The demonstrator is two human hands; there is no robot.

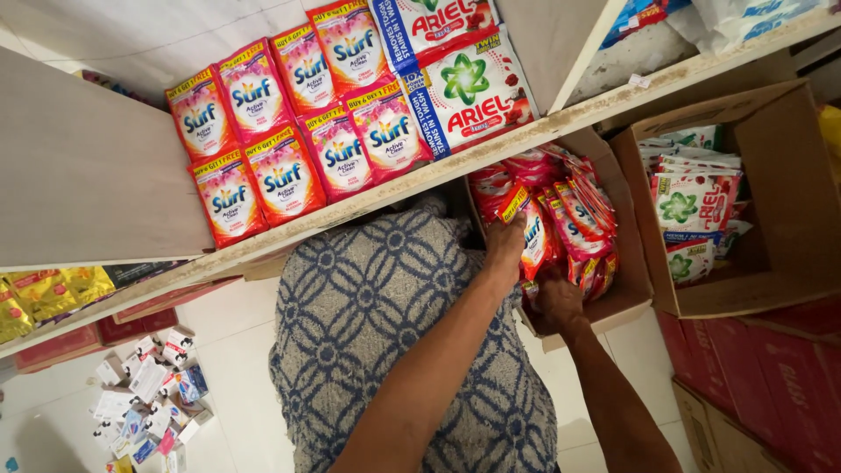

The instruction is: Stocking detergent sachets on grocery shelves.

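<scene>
My left hand [505, 238] pinches a red sachet [532, 235] in the cardboard box [632, 280]; right hand [557, 302] grip hidden, I cannot tell. I'd lift it straight, avoiding neighbouring packets.

Glossy plastic sachets [534, 232], matt cardboard box [626, 263]

Left hand [506, 238]: fingertips were buried among the red sachets [561, 223], grip not resolvable. Right hand [557, 302]: fingers were hidden low in the cardboard box [632, 263]. Box's back half lay under the shelf edge [491, 151]. Second carton [788, 201] was cut by the right frame edge. Small packets on the floor [144, 394] were too small to identify. Patterned cloth [394, 333] covered whatever lay beneath.
</scene>
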